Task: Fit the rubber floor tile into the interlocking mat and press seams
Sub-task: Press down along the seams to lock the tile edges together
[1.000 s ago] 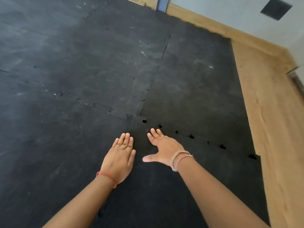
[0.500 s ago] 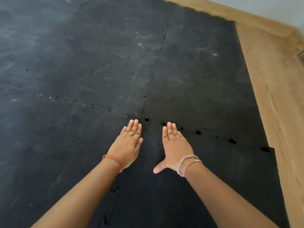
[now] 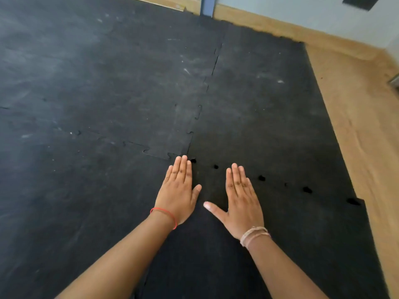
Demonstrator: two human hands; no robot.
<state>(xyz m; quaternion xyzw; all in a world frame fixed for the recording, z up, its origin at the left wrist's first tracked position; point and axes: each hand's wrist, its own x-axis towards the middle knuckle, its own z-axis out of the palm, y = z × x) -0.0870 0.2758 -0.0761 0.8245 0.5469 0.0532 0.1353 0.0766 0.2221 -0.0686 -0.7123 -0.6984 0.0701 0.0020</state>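
Observation:
A black rubber floor tile [image 3: 291,244] lies at the near right of the black interlocking mat [image 3: 97,93]. Its far edge meets the neighbouring tile along a seam [image 3: 261,178] where several small dark gaps show between the teeth. My left hand [image 3: 178,192] lies flat, palm down, at the tile's far left corner, fingertips at the junction of the seams. My right hand [image 3: 240,201] lies flat on the tile just short of the gapped seam, thumb spread to the left. Neither hand holds anything.
Bare wooden floor [image 3: 362,137] runs along the mat's right edge. A wooden skirting board [image 3: 280,26] and a pale wall close the far side, with a blue upright post [image 3: 207,6] at the mat's far edge.
Both hands have stayed flat on the tile; the right hand has shifted right along the gapped seam, widening the space between the hands. The camera has tilted up a little.

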